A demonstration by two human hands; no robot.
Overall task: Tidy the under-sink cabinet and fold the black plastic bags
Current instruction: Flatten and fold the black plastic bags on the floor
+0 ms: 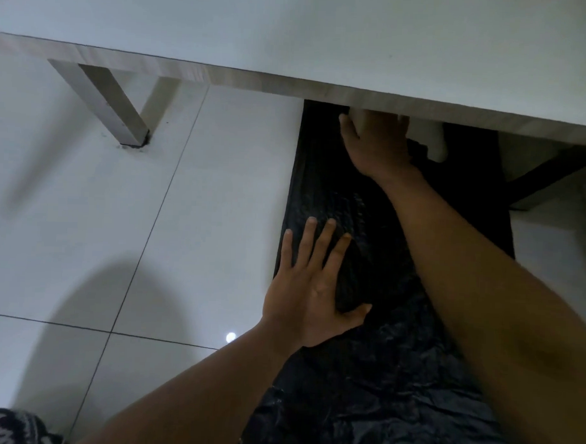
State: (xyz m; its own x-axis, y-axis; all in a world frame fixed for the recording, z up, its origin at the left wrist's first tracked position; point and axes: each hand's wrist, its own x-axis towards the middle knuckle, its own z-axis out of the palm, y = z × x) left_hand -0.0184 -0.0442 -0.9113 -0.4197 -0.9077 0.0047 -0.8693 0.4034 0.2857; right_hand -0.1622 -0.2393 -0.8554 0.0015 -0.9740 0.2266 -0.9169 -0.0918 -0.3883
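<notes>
Head view: the left hand (pixel 311 289) has its fingers (pixel 321 242) spread wide and pressed flat on the black plastic bag (pixel 372 374), gripping nothing. The bag lies stretched along the tiled floor (pixel 119 199), running from below that palm past the fingertips and on under the white table (pixel 291 29). The right hand (pixel 375 143) reaches ahead of the left fingers, laid flat on the bag's far end; its fingertips disappear under the table edge, so I cannot tell whether they are splayed or pinching the plastic.

The film looks slippery and creased. If the far hand sweeps while the near one only presses, the bag could slide or bunch, spoiling a straight fold.

A white object (pixel 434 143) just right of the far hand is half hidden and unidentifiable. The bag's far end is lost in shadow, and no sink cabinet is in view.
</notes>
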